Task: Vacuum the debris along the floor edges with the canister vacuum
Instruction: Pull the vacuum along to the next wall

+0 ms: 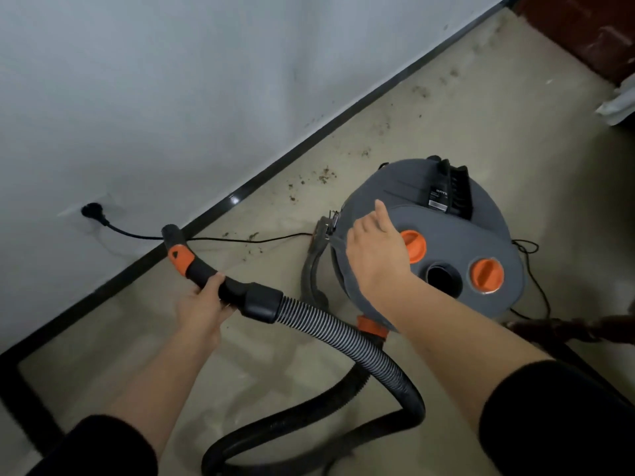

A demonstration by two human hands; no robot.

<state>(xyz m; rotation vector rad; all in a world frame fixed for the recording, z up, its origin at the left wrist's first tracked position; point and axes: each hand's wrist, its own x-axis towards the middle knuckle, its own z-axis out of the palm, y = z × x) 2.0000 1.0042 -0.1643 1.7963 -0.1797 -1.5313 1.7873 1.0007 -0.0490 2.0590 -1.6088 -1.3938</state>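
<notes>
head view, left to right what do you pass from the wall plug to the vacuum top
wall plug → left hand gripping the hose handle → right hand → dark round port → orange cap right of it

Vantage: the head camera is looking out from above the person's forearms.
Direction: it is facing forward and steeply down at the floor (464,115), tilting so the baseboard (309,146) is running diagonally.
Nearness: the left hand (202,310) on the hose handle (197,269) and the right hand (374,249) at the vacuum (446,235) are lying at arm's reach, mid-frame.
Views: one wide-angle view is covering everything.
</notes>
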